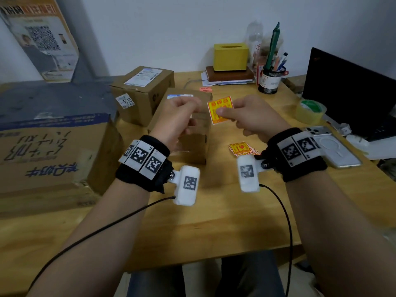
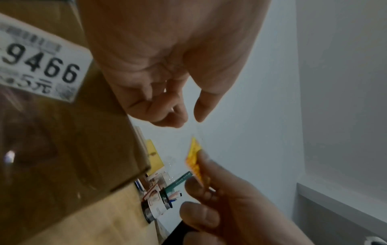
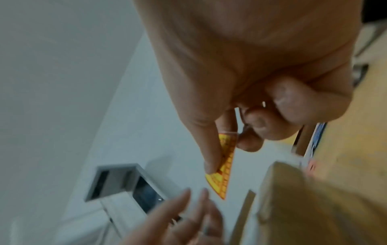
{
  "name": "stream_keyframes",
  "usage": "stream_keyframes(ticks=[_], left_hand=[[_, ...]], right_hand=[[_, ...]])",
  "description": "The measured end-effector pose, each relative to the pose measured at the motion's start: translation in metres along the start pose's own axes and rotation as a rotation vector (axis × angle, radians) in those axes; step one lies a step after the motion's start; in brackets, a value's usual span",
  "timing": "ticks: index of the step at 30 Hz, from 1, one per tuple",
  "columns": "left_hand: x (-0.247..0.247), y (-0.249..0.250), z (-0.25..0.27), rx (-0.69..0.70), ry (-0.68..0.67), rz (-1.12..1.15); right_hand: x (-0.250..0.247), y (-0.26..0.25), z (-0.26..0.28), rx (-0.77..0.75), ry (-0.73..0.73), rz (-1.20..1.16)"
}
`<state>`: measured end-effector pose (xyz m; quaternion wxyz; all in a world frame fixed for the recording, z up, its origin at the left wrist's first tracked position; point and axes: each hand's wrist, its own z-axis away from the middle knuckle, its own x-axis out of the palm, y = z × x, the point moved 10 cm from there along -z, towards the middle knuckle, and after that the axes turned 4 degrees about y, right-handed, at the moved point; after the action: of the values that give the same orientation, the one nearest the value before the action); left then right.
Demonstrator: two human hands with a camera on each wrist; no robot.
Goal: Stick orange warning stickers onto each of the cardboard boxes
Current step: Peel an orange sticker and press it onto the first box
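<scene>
My right hand [image 1: 222, 113] pinches one orange warning sticker [image 1: 220, 109] between thumb and forefinger, held up in the air over the desk. The right wrist view shows the same sticker [image 3: 222, 180] edge-on under my thumb. My left hand [image 1: 192, 112] hovers just left of it, blurred, fingers loosely curled. Nothing shows between its thumb and forefinger [image 2: 167, 114]. Below the left hand stands a small cardboard box [image 1: 188, 142]. A medium box [image 1: 141, 93] is behind it and a large box [image 1: 53, 151] to the left. A stack of orange stickers [image 1: 243, 148] lies on the desk near my right wrist.
A white phone [image 1: 334, 146] lies at the right, with a tape roll [image 1: 310, 110] and a dark laptop [image 1: 351, 93] behind it. A pen holder [image 1: 271, 80] and a yellow tissue box [image 1: 231, 56] stand at the back. Bare wooden desk [image 1: 203, 228] lies in front.
</scene>
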<state>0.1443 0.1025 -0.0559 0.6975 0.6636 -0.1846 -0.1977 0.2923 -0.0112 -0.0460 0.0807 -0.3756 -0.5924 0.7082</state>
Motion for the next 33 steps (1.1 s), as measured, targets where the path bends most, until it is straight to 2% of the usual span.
stream_keyframes(ticks=[4,7,11,24,27,32,33], left_hand=[[-0.019,-0.005,0.004,-0.017,-0.054,-0.031],[-0.029,-0.005,0.008,-0.032,-0.095,0.018],[-0.046,-0.005,0.008,-0.011,-0.072,0.024],[-0.053,-0.013,-0.006,-0.009,-0.129,0.101],[-0.052,-0.012,-0.008,-0.012,-0.128,0.142],[-0.057,-0.011,-0.009,0.015,-0.083,0.096],[-0.058,-0.012,-0.009,0.023,-0.075,0.083]], right_hand=[[0.025,-0.018,0.006,-0.054,-0.098,-0.171],[0.045,-0.018,0.004,-0.038,-0.185,-0.186],[0.069,-0.022,0.003,-0.045,-0.278,-0.144],[0.080,-0.029,-0.005,-0.064,-0.281,-0.109],[0.077,-0.031,-0.005,-0.075,-0.217,-0.092],[0.050,-0.037,-0.007,-0.118,0.132,-0.153],[0.049,-0.040,-0.006,-0.141,0.150,-0.180]])
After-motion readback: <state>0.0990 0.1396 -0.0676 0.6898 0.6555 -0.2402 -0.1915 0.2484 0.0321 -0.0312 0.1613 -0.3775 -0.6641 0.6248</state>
